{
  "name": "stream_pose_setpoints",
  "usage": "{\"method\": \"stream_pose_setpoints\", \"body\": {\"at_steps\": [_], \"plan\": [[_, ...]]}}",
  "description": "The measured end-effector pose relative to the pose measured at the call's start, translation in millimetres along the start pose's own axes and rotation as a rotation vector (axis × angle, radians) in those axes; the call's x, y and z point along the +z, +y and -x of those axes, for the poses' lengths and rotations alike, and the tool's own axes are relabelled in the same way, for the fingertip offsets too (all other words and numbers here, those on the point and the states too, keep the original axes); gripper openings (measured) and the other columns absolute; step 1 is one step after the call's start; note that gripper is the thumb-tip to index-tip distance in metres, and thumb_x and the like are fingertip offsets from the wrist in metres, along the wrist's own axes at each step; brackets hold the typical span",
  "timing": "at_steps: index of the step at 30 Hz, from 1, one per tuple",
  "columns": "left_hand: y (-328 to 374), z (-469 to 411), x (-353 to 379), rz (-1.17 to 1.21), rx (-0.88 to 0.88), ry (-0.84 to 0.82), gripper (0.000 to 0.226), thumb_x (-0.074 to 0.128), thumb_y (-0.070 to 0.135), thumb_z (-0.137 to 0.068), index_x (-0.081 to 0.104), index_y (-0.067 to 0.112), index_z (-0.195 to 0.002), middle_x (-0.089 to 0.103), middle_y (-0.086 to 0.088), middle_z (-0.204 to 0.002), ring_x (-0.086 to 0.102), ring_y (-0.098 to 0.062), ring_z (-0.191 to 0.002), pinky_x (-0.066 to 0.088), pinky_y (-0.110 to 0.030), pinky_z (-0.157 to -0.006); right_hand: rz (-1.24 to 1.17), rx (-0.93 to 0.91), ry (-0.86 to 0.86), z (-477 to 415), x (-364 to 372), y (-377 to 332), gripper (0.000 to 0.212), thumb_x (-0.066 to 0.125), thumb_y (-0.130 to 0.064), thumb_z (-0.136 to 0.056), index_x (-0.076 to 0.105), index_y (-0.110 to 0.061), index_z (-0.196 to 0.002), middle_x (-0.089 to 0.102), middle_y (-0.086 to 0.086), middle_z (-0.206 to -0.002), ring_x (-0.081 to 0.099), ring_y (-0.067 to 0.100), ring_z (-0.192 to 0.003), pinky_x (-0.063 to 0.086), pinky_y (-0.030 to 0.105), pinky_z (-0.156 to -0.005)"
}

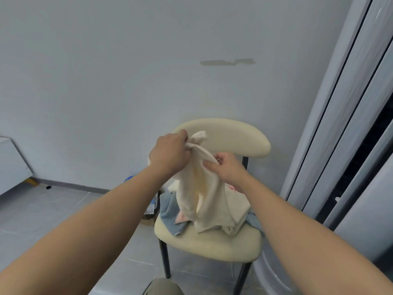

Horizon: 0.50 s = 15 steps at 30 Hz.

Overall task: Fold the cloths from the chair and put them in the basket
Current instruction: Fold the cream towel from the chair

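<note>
The left hand and right hand pinch the top edge of a cream cloth hanging unfolded above the chair seat. A blue cloth and others wait there; no basket shows.

Bare left hand, bare right hand, olive trouser knee

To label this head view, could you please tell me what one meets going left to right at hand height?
White ledge, left hand, right hand, sliding door. The cream cloth both hands grip overlaps them, so it is left out.
</note>
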<state>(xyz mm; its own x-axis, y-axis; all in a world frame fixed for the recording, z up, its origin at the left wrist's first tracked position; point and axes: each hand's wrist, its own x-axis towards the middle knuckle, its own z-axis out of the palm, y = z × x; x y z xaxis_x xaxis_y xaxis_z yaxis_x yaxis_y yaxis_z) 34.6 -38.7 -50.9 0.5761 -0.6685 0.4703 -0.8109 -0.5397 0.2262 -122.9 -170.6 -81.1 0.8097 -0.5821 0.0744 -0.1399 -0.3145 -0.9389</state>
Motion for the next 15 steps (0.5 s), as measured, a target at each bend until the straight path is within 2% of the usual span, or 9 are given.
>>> {"method": "stream_pose_setpoints", "body": {"at_steps": [2,4,8,11,13,15], "plan": [[-3,-2,-5,0.037,-0.027,-0.003,0.012,0.048,0.034,-0.085,0.043,0.029,-0.095,0.06,0.0,-0.083,0.056,-0.034,-0.083,0.046,-0.042,-0.077,0.104,-0.087,0.117,-2,-5,-19,0.031,0.076,-0.042,-0.088,0.069,-0.013,-0.089,0.068,0.003,-0.072,0.063,0.018,-0.064,0.049,0.034,-0.062],[-4,-2,-10,0.108,-0.074,0.004,0.013,0.046,0.042,-0.084,0.037,0.035,-0.09,0.06,0.003,-0.081,0.057,-0.033,-0.082,0.053,-0.045,-0.074,0.237,-0.154,0.181,-4,-10,-39,0.032,0.073,-0.047,-0.089,0.067,-0.016,-0.087,0.062,-0.005,-0.067,0.055,0.013,-0.06,0.04,0.029,-0.056],[-3,1,-23,0.184,-0.078,-0.022,0.024,0.057,0.049,-0.083,0.037,0.04,-0.092,0.06,0.006,-0.082,0.057,-0.03,-0.086,0.055,-0.045,-0.073,0.454,-0.246,0.236,-4,-22,-73,0.027,0.065,-0.049,-0.092,0.062,-0.022,-0.089,0.065,-0.007,-0.075,0.062,0.017,-0.072,0.046,0.032,-0.063],[-2,4,-37,0.135,0.001,-0.078,0.042,0.076,0.056,-0.078,0.052,0.03,-0.1,0.06,0.006,-0.089,0.055,-0.023,-0.088,0.044,-0.036,-0.073,0.504,-0.278,0.318,-3,-30,-89,0.02,0.058,-0.045,-0.096,0.06,-0.025,-0.091,0.065,-0.005,-0.08,0.062,0.025,-0.081,0.053,0.039,-0.073],[-6,6,-46,0.116,0.029,-0.108,0.047,0.083,0.055,-0.072,0.057,0.028,-0.101,0.06,0.006,-0.089,0.055,-0.02,-0.088,0.039,-0.034,-0.072,0.487,-0.274,0.388,1,-37,-100,0.016,0.053,-0.039,-0.098,0.059,-0.025,-0.094,0.065,-0.003,-0.085,0.062,0.027,-0.084,0.055,0.041,-0.077],[-14,7,-53,0.126,0.024,-0.19,0.049,0.087,0.043,-0.071,0.059,0.029,-0.107,0.059,0.007,-0.096,0.056,-0.017,-0.092,0.042,-0.031,-0.075,0.51,-0.267,0.459,5,-44,-110,0.014,0.049,-0.035,-0.1,0.058,-0.025,-0.098,0.065,-0.001,-0.088,0.061,0.03,-0.084,0.054,0.04,-0.074]]}}
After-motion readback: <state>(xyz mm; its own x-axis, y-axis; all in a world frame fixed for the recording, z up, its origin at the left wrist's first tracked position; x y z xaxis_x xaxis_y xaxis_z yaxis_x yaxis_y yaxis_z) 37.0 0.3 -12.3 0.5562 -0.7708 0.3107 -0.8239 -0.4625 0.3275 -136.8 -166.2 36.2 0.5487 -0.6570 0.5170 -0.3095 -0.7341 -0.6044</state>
